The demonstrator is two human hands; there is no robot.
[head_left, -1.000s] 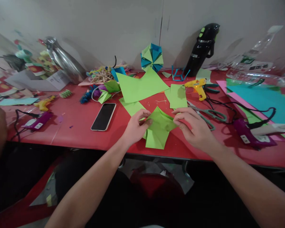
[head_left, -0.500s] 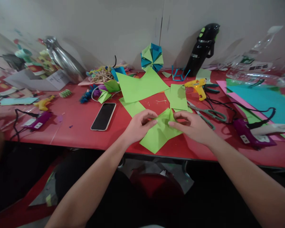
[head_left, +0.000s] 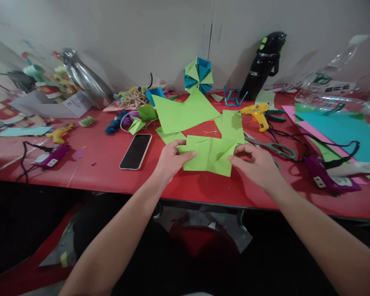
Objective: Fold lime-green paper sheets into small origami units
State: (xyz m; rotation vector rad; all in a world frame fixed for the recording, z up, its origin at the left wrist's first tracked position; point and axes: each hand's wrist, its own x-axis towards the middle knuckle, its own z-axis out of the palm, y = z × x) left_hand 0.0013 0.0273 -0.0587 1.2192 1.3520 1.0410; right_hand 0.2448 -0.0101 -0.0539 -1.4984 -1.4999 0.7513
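Observation:
Between my hands is a creased sheet of light green paper, held up near the front of the red table. My left hand pinches its left edge, thumb on the near face. At the right edge, my right hand grips it between thumb and fingers. Behind it lie a larger green paper piece with a cut-out edge and a smaller green sheet. A phone rests left of my left hand. Scissors lie beyond my right hand, partly hidden by it.
A yellow glue gun lies behind the scissors. Purple power strips with black cords sit at both sides. At the back stand a blue-green folded paper ball, a black bottle and a steel jug. Coloured sheets are stacked right.
The green paper has gone from a pointed, bunched shape to a wider, roughly rectangular one. My hands have moved slightly apart, and the arm at far left has mostly left view.

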